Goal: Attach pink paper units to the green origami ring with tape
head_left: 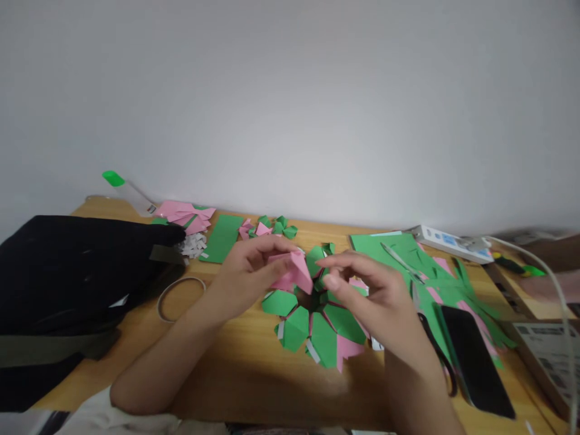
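My left hand pinches a folded pink paper piece between thumb and fingers. Close by on the right is my right hand, its fingers curled and the thumb and index tips slightly apart; I see nothing clearly held between them. Below both hands lies a ring-shaped green and pink paper flower with folded petals around a dark hollow centre. Small white strips stick to some petals. Part of the ring's right side is hidden by my right hand.
Small folded paper pieces, a green sheet and a white scrap pile lie behind. Leftward are a tape roll and black bag. To the right are scissors, a phone, and a power strip.
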Available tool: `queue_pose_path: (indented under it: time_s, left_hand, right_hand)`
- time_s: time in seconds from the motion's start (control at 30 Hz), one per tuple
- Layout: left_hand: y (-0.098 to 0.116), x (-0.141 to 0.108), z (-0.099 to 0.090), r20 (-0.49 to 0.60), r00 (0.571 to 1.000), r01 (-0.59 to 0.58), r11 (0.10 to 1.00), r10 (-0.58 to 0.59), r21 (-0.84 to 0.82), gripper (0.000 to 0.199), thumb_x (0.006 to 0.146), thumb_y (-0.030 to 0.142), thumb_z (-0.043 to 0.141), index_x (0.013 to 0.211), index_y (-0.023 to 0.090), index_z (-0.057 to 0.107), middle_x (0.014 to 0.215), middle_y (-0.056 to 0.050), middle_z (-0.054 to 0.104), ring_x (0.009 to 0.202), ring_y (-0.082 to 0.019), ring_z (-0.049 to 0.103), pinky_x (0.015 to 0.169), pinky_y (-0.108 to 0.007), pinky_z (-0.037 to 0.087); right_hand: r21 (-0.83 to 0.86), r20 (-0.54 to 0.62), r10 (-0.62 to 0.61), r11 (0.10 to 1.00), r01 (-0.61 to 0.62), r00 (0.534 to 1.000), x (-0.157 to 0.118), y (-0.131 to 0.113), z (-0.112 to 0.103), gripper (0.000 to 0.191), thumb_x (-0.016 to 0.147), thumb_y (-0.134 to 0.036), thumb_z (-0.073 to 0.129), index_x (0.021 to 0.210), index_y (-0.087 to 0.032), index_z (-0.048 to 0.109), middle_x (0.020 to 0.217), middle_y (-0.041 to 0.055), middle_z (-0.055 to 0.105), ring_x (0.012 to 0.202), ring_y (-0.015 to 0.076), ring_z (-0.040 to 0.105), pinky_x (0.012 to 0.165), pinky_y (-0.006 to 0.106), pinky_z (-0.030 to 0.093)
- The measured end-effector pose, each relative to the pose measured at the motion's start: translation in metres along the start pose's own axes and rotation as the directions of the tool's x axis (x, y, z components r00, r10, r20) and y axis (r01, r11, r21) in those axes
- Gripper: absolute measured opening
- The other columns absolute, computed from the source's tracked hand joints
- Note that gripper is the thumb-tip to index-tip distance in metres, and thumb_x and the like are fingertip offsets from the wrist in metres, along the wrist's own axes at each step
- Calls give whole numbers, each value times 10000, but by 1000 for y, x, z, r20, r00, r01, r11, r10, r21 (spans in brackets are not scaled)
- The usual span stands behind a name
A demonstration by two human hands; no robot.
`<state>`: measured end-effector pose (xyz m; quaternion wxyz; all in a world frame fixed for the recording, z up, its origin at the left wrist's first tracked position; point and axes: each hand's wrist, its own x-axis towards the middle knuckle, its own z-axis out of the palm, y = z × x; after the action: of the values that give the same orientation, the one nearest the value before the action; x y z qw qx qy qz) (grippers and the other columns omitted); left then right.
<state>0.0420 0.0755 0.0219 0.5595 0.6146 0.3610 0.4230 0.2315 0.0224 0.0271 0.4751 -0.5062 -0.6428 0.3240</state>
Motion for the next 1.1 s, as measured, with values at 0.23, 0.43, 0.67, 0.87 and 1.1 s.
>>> queue_pose_path:
  time_s: [0.23, 0.43, 0.67, 0.87, 1.1]
  left_hand:
    - [-1, 5, 1, 82, 978, 201, 970, -191, -139, 163, 684, 312, 709, 763, 169, 703, 635, 4, 661, 503, -120, 594, 461, -220, 471]
    - [-2, 1, 4, -54, 995, 92, 987, -86, 129, 166, 730, 280, 680, 831, 150, 704, 618, -6, 669, 533, -114, 569, 483, -206, 428]
    - [-3, 5, -2, 121, 983, 148, 988, -142, -50, 166, 737, 301, 714, 813, 154, 714, 660, -14, 690, 577, -123, 604, 516, -222, 473]
    - [-4, 7, -5, 55, 994, 97, 991, -92, -88, 215, 816, 367, 648, 821, 174, 744, 811, -42, 716, 754, -151, 657, 660, -251, 522]
    - [-12, 9, -8, 190, 971, 160, 986, -147, -52, 327, 676, 236, 772, 976, 156, 669, 766, -23, 704, 696, -143, 658, 649, -250, 515]
  right_hand:
    - [31, 29, 55, 998, -56, 998, 0, -2, 6, 145, 854, -342, 647, 852, -211, 709, 669, -3, 640, 606, 121, 568, 569, 252, 468]
    - [37, 10, 149, 988, -150, 989, 1, 5, 9, 159, 815, -342, 692, 758, -194, 698, 630, -11, 622, 560, 98, 535, 527, 223, 431]
    - [352, 147, 342, 859, -372, 928, 11, 10, 6, 256, 755, -389, 728, 615, -184, 662, 567, -9, 637, 492, 84, 522, 494, 210, 437]
    - [336, 170, 310, 874, -351, 935, 10, 9, 6, 277, 778, -377, 706, 579, -187, 668, 559, -2, 641, 499, 87, 528, 499, 214, 432]
    - [264, 12, 307, 917, -300, 952, 11, 8, 7, 294, 736, -403, 765, 585, -177, 652, 513, -15, 591, 481, 80, 496, 474, 208, 399]
